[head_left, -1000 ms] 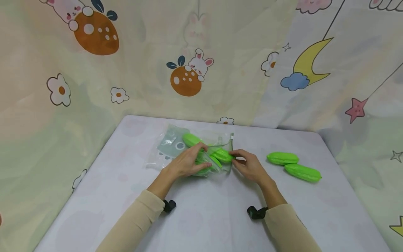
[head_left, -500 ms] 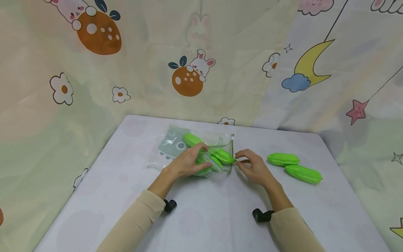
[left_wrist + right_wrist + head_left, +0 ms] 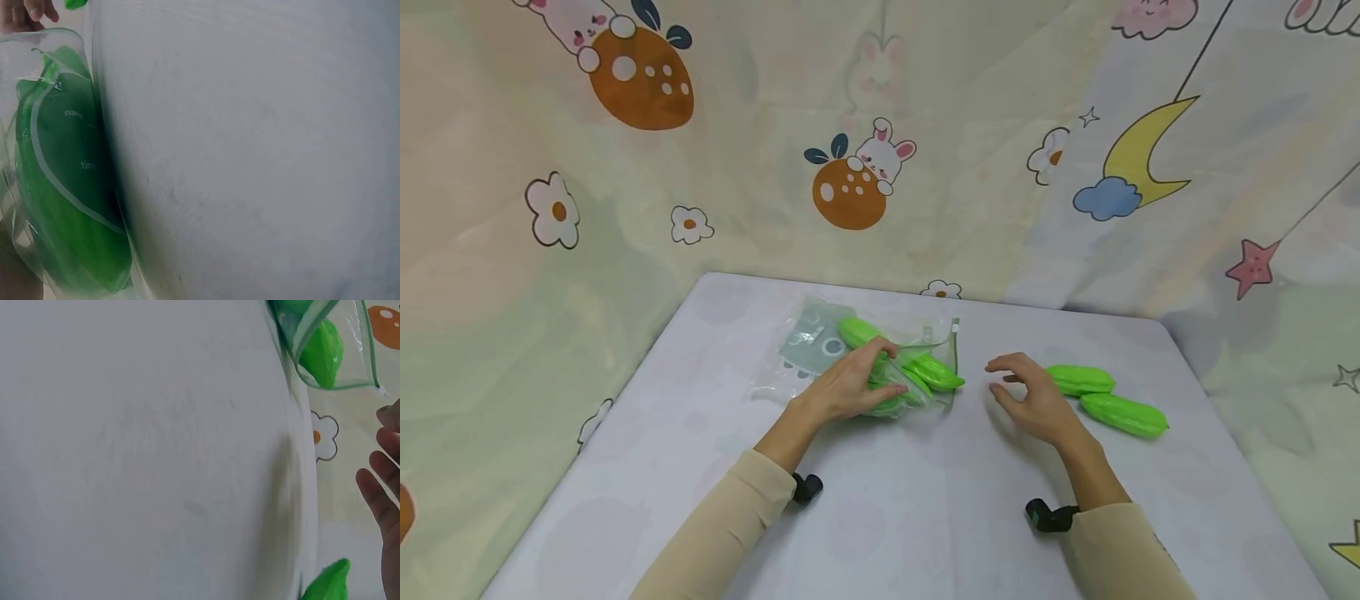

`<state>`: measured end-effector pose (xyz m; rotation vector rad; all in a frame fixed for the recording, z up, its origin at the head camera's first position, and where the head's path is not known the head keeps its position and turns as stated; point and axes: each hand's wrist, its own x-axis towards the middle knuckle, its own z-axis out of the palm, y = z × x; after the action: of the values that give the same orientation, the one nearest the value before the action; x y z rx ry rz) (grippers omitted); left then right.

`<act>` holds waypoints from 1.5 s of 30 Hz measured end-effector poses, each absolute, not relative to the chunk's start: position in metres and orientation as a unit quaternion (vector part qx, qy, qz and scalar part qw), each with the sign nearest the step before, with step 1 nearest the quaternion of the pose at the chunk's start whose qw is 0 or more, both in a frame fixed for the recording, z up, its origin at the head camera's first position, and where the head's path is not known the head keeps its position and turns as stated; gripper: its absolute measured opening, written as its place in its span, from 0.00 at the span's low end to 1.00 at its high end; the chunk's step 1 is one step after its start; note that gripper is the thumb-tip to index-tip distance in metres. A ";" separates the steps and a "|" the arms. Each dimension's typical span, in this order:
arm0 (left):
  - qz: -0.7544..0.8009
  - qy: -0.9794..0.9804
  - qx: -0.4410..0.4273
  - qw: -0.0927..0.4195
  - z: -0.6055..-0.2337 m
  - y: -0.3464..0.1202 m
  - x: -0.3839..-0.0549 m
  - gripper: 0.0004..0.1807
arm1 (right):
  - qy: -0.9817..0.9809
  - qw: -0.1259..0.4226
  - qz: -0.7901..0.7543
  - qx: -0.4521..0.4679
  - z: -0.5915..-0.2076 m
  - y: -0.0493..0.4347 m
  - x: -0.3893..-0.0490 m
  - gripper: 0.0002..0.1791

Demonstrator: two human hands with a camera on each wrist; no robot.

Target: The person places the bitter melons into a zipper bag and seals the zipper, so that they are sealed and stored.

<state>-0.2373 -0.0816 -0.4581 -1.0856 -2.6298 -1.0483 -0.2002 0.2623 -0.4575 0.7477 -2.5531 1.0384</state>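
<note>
With the bench (image 3: pixel 865 533) read as a clock in the head view, a clear plastic bag (image 3: pixel 799 354) lies between 11 and 12 o'clock, its mouth and white slider (image 3: pixel 955 327) towards 1. Several green ridged pieces are inside; the one nearest the mouth (image 3: pixel 934 372) has its tip right at the opening. The left hand (image 3: pixel 842 387), at 11, holds the bag from its near side, thumb and forefinger spaced apart at the mouth. The right hand (image 3: pixel 1033 400), between 2 and 3, is just apart from the bag, its fingers loosely curved and the gap to the thumb wide. A loose green piece (image 3: pixel 1081 381) lies beyond that hand at its 2 o'clock, partly behind it; a second loose piece (image 3: pixel 1124 415) sits at its 3 to 4, ends close together. Both beige sleeves (image 3: pixel 722 517) reach in from 6, and the patterned backdrop (image 3: pixel 760 150) rises at 12
</note>
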 end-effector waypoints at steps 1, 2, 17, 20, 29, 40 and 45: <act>-0.346 -0.866 -0.357 0.054 -0.458 -0.082 -0.237 0.30 | -0.888 0.149 0.350 0.258 -0.457 0.266 -0.199 0.17; -0.347 -0.866 -0.356 0.054 -0.458 -0.082 -0.237 0.30 | -0.892 0.156 0.340 0.255 -0.456 0.269 -0.199 0.17; -0.351 -0.865 -0.354 0.055 -0.456 -0.081 -0.238 0.30 | -0.906 0.186 0.290 0.246 -0.446 0.307 -0.186 0.19; -0.352 -0.865 -0.353 0.054 -0.456 -0.081 -0.238 0.30 | -0.907 0.189 0.278 0.252 -0.446 0.312 -0.185 0.19; -0.351 -0.866 -0.352 0.049 -0.457 -0.081 -0.238 0.29 | -0.907 0.214 0.246 0.266 -0.449 0.334 -0.178 0.21; -0.351 -0.866 -0.352 0.047 -0.456 -0.081 -0.237 0.29 | -0.919 0.219 0.222 0.244 -0.448 0.362 -0.168 0.23; -0.350 -0.867 -0.351 0.045 -0.456 -0.081 -0.237 0.29 | -0.919 0.224 0.223 0.237 -0.449 0.370 -0.165 0.23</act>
<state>-0.2366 -0.0812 -0.4564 -1.0732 -2.6487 -1.0705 -0.1645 0.3705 -0.4489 0.6554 -2.5357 0.6163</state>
